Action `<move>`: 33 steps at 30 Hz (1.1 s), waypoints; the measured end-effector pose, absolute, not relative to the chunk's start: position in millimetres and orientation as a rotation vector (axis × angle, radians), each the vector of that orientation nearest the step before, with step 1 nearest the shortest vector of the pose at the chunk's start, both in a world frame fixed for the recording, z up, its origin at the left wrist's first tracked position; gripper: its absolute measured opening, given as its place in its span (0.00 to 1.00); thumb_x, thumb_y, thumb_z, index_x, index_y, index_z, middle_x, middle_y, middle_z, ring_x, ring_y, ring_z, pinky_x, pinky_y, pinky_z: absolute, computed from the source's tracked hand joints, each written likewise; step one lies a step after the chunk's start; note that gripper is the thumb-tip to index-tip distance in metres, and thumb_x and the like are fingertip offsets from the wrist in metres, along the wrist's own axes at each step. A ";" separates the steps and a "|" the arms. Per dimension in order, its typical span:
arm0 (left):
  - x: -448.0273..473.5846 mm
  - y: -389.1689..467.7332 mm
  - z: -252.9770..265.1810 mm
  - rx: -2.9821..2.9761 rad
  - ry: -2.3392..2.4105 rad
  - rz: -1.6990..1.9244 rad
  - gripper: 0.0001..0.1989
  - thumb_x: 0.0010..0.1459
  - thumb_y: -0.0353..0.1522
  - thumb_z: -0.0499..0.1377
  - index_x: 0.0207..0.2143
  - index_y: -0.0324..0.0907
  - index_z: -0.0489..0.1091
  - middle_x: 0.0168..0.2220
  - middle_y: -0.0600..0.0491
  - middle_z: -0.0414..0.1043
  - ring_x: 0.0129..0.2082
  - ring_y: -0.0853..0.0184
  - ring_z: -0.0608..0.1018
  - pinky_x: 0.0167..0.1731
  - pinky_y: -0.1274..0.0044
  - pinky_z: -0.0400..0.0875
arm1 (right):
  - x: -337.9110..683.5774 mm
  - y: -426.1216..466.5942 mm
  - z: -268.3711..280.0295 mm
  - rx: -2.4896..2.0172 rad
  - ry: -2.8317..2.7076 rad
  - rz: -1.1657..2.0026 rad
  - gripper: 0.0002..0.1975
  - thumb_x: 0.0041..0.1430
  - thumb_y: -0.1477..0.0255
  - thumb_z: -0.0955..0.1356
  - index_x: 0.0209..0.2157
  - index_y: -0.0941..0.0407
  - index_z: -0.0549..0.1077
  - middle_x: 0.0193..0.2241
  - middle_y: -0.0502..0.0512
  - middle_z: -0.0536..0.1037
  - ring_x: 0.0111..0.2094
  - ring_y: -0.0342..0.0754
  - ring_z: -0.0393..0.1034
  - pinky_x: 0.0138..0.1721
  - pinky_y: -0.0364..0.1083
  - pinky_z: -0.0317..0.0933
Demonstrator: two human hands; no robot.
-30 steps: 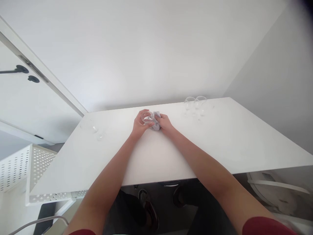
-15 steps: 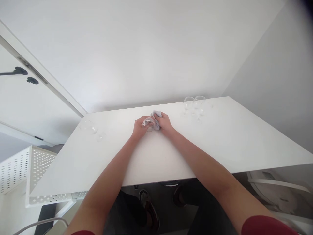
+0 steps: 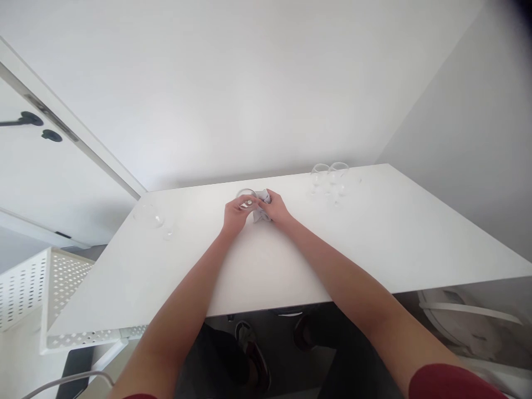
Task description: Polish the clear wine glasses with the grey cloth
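Over the middle of the white table point(image 3: 266, 266) my left hand point(image 3: 235, 216) grips a clear wine glass point(image 3: 246, 194), with its round rim turned up toward me. My right hand point(image 3: 277, 207) is closed on a crumpled light grey cloth point(image 3: 262, 215), which lies against the right side of the glass. The fingers of both hands nearly meet there. The stem and foot of the glass are hidden by the hands and cloth.
Two clear wine glasses point(image 3: 339, 170) stand at the table's back right. Another wine glass point(image 3: 148, 216) is near the left edge. A white perforated basket point(image 3: 68, 277) sits beside the table at left, below a door point(image 3: 25, 160). A wall rises behind.
The glass has turned in my left hand, so its rim now faces up more and sits slightly farther left and back. The cloth hangs a little lower beside it.
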State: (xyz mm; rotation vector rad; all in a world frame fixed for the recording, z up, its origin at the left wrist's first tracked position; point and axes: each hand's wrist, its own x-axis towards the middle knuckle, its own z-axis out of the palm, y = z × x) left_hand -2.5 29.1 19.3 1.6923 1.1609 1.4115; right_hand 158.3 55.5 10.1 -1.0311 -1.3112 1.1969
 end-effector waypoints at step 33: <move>-14.4 50.0 3.6 1.465 1.252 1.218 0.21 0.55 0.47 0.69 0.45 0.44 0.79 0.47 0.46 0.84 0.41 0.59 0.84 0.42 0.70 0.77 | 126.8 4.1 26.4 -1.620 -2.520 0.127 0.19 0.68 0.75 0.61 0.55 0.55 0.76 0.55 0.62 0.78 0.46 0.56 0.74 0.42 0.50 0.65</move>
